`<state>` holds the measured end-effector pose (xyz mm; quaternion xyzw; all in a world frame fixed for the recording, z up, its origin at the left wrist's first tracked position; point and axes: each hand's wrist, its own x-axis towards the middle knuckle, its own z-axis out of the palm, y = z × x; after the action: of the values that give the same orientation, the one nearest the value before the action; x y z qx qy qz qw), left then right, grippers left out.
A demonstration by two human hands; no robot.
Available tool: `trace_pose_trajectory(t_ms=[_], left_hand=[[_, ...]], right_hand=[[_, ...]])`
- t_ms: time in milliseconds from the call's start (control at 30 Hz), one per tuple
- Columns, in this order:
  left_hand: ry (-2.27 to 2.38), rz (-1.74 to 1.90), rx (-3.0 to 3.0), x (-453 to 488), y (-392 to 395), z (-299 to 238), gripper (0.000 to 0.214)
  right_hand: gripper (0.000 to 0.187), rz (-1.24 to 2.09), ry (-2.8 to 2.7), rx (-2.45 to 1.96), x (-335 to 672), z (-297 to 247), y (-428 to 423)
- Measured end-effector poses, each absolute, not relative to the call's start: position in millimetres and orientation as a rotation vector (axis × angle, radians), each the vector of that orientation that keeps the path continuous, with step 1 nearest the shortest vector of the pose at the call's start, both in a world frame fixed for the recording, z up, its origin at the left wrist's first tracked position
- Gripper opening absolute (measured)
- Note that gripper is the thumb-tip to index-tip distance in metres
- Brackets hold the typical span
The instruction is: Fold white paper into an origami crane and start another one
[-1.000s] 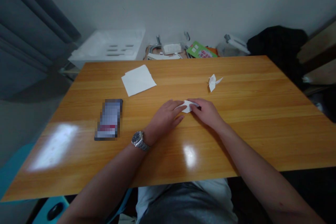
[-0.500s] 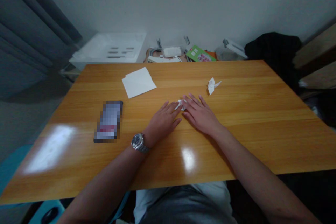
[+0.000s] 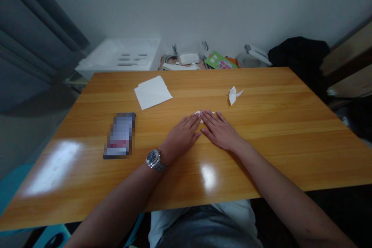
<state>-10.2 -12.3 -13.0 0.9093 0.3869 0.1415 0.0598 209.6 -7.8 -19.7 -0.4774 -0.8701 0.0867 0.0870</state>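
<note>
A small folded piece of white paper (image 3: 201, 120) lies on the wooden table, mostly covered by my fingers. My left hand (image 3: 182, 133), with a metal watch (image 3: 155, 159) on its wrist, rests flat with its fingertips on the paper's left part. From the other side my right hand (image 3: 220, 131) lies flat over the right part, fingers stretched out. The fingertips of both hands nearly meet. Beyond my right hand sits a folded white paper crane (image 3: 233, 95). Sheets of white paper (image 3: 153, 92) lie farther back on the left.
A phone with a blurred screen (image 3: 120, 135) lies on the table (image 3: 261, 155) at the left. Behind the far edge are a white tray (image 3: 116, 54), a green booklet (image 3: 220, 61) and a dark bundle (image 3: 299, 52). A grey curtain (image 3: 31, 27) hangs at the left.
My right hand has shifted slightly down, and its fingers lie closer together, flatter on the folded paper. A bit of paper now shows beyond its fingers. My left hand has hardly moved.
</note>
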Motion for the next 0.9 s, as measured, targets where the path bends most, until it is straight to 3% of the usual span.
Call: trace_pose_trajectory(t_ms=[667, 900], left_hand=[[1.183, 0.272, 2.851, -39.4, -17.3, -13.8, 0.058], [1.188, 0.362, 2.78, -42.6, -18.5, -13.3, 0.056]], right_hand=[[0.065, 0.302, -2.574, -1.524, 203.8, -14.9, -7.3], [0.065, 0.182, -2.493, -1.619, 186.2, -10.7, -10.7]])
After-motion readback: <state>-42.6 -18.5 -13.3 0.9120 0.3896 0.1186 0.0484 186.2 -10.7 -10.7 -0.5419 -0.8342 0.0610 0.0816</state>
